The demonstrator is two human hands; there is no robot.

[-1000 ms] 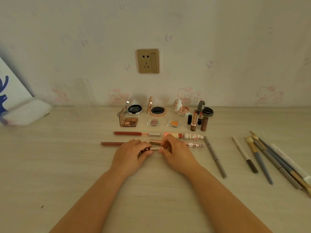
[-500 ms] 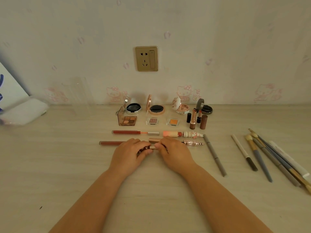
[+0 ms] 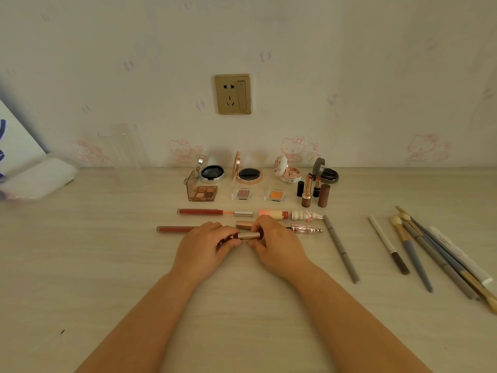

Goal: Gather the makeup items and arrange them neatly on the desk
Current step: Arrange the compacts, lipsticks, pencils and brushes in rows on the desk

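Pale wood desk [image 3: 80,265] against papered wall, wall socket [image 3: 233,94] above. Rows of compacts [image 3: 212,174] and lipsticks [image 3: 306,193] at rear; brushes [image 3: 414,254] loose at right.

Step in hand, apparently: seating cap on lip gloss tube [image 3: 243,236]. Keep cap and barrel in line, press straight, then lay parallel to gloss tube behind [image 3: 200,211].

Left hand [image 3: 204,249]: fingers curled, gripping barrel. Right hand [image 3: 279,246]: fingers curled, pinching metallic cap end. Tube held low at desk centre; contact with desk not discernible.
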